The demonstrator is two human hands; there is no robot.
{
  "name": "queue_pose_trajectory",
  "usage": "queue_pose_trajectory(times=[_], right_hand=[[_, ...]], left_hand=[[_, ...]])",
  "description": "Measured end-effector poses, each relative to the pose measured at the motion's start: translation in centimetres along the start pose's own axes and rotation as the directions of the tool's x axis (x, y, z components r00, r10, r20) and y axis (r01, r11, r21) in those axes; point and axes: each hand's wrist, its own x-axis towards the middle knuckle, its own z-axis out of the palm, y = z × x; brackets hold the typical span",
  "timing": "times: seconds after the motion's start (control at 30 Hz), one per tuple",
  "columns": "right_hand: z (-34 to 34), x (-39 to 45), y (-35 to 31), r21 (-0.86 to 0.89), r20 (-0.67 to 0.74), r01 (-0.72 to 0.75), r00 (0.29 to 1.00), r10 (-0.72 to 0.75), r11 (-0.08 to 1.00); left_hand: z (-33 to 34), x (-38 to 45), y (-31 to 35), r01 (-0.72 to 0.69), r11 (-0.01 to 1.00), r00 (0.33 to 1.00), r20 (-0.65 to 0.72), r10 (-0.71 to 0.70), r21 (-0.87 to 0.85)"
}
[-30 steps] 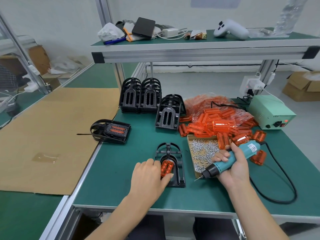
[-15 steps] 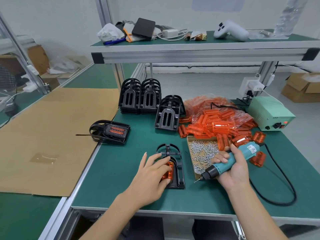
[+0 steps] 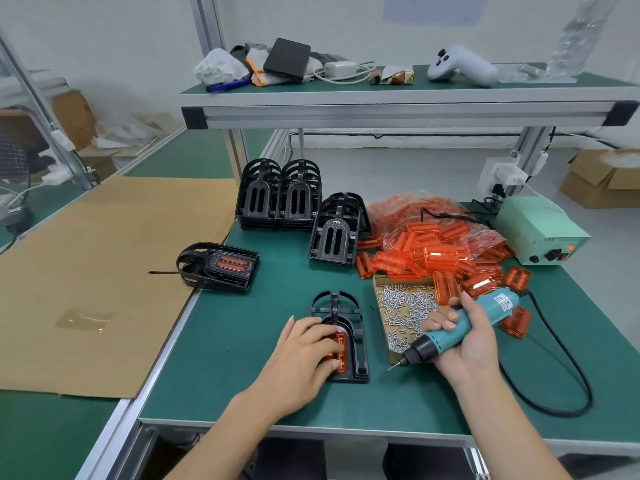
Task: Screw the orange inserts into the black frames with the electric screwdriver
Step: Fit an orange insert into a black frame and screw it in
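A black frame point(image 3: 356, 327) lies flat on the green mat near the front edge. An orange insert point(image 3: 339, 344) sits inside it, partly covered by my left hand point(image 3: 304, 355), whose straight fingers press down on the insert. My right hand point(image 3: 467, 344) grips the teal electric screwdriver point(image 3: 460, 327) just right of the frame, its bit pointing down-left and hovering above the mat. A shallow cardboard tray of screws point(image 3: 405, 306) lies between frame and screwdriver. A finished frame with orange insert point(image 3: 221, 265) lies at the left mat edge.
Stacks of empty black frames point(image 3: 280, 195) stand at the back, one more stack point(image 3: 336, 230) beside them. A pile of loose orange inserts point(image 3: 436, 251) lies at the right. The green power supply point(image 3: 540, 233) sits far right, its black cable point(image 3: 561, 375) looping forward. Brown cardboard point(image 3: 86, 271) covers the left bench.
My left hand has shifted over the insert and flattened, its fingers now pressing the insert down into the frame. The right hand with the screwdriver has stayed almost still.
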Motion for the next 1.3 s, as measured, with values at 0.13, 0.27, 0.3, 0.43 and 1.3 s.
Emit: queue_pose_trajectory(times=[0.13,0.27,0.3,0.43,1.3], right_hand=[[-0.1,0.1,0.0,0.002,0.0,0.0,1.0,0.0,1.0],[-0.1,0.0,0.0,0.002,-0.002,0.003,1.0,-0.003,1.0],[-0.1,0.0,0.0,0.006,-0.002,0.002,1.0,-0.002,1.0],[0.0,-0.1,0.0,0.006,-0.009,0.003,1.0,-0.003,1.0],[0.0,0.1,0.0,0.02,-0.009,0.009,1.0,-0.008,1.0]], left_hand=[[-0.4,0.6,-0.1,0.014,1.0,0.999,0.045,-0.014,0.009],[-0.4,1.1,-0.3,-0.046,0.998,0.999,0.004,0.046,0.05],[-0.3,1.3,-0.3,-0.048,0.999,0.998,-0.045,0.049,0.008],[-0.3,3.4,1.7,0.018,0.969,0.972,-0.221,-0.074,-0.246],[2.2,12.6,9.5,-0.038,0.904,0.967,0.245,-0.075,0.426]])
